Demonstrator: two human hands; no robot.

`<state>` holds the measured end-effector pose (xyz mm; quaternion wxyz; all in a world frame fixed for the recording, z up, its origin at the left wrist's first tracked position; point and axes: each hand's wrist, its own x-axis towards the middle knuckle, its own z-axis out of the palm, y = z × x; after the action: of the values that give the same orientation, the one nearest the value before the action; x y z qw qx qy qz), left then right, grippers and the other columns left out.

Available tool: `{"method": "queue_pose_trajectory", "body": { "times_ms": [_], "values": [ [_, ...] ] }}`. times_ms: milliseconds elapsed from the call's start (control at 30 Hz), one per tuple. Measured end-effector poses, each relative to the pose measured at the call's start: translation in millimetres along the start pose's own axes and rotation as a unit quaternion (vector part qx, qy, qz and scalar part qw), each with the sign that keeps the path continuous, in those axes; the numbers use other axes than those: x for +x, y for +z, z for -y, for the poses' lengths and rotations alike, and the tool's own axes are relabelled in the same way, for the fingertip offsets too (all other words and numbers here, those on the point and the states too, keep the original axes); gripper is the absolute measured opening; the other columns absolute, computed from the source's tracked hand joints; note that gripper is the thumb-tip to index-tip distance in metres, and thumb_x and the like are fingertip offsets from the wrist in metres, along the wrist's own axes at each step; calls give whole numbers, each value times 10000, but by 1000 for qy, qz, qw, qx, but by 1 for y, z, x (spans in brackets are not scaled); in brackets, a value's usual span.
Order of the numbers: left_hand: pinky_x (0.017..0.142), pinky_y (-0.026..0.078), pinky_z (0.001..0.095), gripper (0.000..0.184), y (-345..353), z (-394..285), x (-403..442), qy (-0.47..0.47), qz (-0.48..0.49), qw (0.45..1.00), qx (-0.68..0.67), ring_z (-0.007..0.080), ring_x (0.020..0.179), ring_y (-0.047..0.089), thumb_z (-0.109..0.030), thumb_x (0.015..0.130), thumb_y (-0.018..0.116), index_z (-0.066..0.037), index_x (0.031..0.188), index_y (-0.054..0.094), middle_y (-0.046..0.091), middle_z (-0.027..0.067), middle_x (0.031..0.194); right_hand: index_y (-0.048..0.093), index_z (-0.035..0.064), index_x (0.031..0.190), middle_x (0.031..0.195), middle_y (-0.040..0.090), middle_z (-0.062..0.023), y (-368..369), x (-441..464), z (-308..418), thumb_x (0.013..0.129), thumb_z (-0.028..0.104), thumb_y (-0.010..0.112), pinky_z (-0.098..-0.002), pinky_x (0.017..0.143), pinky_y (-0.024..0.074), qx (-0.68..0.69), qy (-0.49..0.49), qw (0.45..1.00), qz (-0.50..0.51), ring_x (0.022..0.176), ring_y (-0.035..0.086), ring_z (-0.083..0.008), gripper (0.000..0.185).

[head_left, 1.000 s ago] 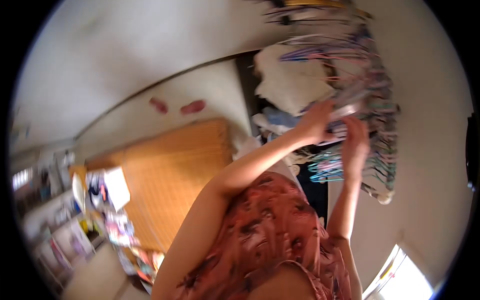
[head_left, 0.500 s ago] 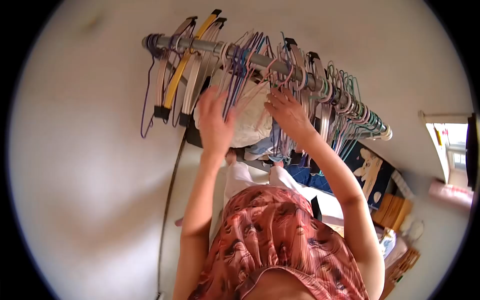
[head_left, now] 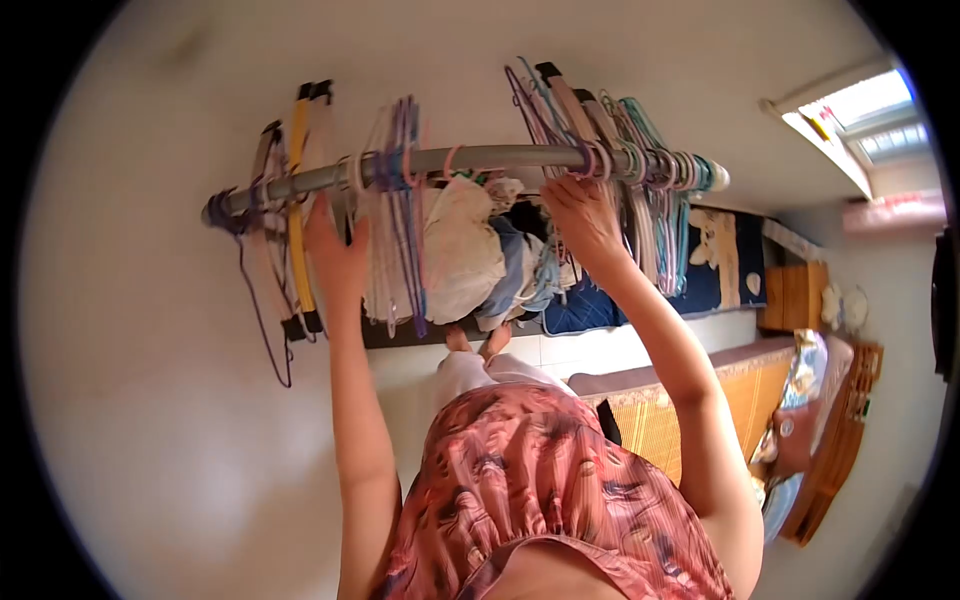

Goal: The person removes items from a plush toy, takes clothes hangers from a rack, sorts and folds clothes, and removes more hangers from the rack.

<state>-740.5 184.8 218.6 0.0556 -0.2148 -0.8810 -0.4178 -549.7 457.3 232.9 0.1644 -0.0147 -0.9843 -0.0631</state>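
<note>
A grey metal clothes rail [head_left: 500, 156] crosses in front of me with wire and plastic hangers in separate bunches. My left hand [head_left: 338, 255] is raised under the rail's left part, thumb apart from the fingers. It lies between a yellow hanger [head_left: 297, 235] and a bunch of white and purple hangers [head_left: 400, 250]. My right hand [head_left: 585, 218] is at the right bunch of hangers [head_left: 645, 220], just below the rail, its fingers bent round the bunch's left side. A single pink hanger hook [head_left: 453, 158] sits on the middle of the rail.
Below the rail lie a pale cloth bundle [head_left: 465, 265] and bluish clothes [head_left: 510, 265]. A dark blue mat [head_left: 585, 308] lies on the floor. To the right are a mat-covered bed [head_left: 650, 430], a wooden cabinet [head_left: 790, 295] and a window [head_left: 870, 115].
The hangers now stand further apart, with a wide stretch of rail between the middle and right bunches. My left hand has moved left, away from the purple hangers. The view has turned.
</note>
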Motion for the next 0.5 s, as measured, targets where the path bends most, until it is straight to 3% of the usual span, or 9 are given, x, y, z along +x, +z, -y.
{"method": "queue_pose_trajectory", "body": {
  "times_ms": [67, 133, 200, 267, 333, 400, 500],
  "values": [
    [958, 351, 384, 608, 6, -3, 0, -23, 32, 998, -45, 303, 1176, 414, -169, 780, 635, 5, 1297, 366, 409, 183, 1282, 580, 10, 1009, 1010, 581, -77, -14, -6, -1, 714, 69, 512, -351, 895, 393, 21, 21, 1000, 6, 1042, 506, -230, 308],
    [988, 323, 418, 584, 10, -17, -1, -54, 60, 994, -67, 338, 1198, 374, -176, 790, 624, 5, 1286, 374, 380, 197, 1310, 598, 61, 992, 977, 590, -59, -37, -11, 1, 710, 40, 543, -349, 769, 463, 171, 40, 984, -3, 955, 556, -238, 288],
    [993, 320, 425, 634, 26, -23, -2, -79, 85, 989, -93, 336, 1202, 370, -168, 784, 632, 0, 1310, 320, 363, 215, 1309, 590, 78, 1002, 1034, 586, -95, -63, -13, 1, 705, 37, 592, -374, 802, 464, 156, 35, 977, -139, 961, 559, -286, 300],
    [1002, 311, 427, 663, 43, -24, -6, -126, 74, 977, -153, 332, 1191, 381, -149, 778, 633, 0, 1322, 285, 355, 221, 1310, 528, 70, 1133, 1135, 541, -103, -73, -10, -11, 724, 63, 600, -392, 921, 389, 99, 113, 974, -167, 1092, 488, -287, 415],
    [888, 403, 397, 681, 51, -19, -5, -91, 70, 989, -96, 316, 1090, 492, -111, 768, 627, -16, 1332, 258, 406, 225, 1271, 481, 64, 1201, 1202, 504, -95, -70, -6, -24, 724, 73, 605, -389, 989, 329, 71, 195, 965, -160, 1179, 428, -267, 493],
    [812, 444, 373, 662, 54, -33, -9, -76, 88, 987, -110, 305, 1030, 549, -96, 765, 622, -30, 1325, 276, 448, 220, 1238, 396, 59, 1286, 1320, 411, -97, -58, -14, -37, 730, 83, 609, -404, 1053, 227, 58, 178, 978, -95, 1269, 324, -255, 596],
    [723, 464, 348, 634, 70, -39, -16, -54, 120, 983, -127, 277, 934, 606, -76, 755, 617, -49, 1306, 305, 539, 190, 1139, 379, 60, 1304, 1351, 376, -87, -57, -13, -36, 729, 67, 601, -402, 1066, 219, 69, 177, 978, -89, 1290, 293, -248, 617]
  ]
}}
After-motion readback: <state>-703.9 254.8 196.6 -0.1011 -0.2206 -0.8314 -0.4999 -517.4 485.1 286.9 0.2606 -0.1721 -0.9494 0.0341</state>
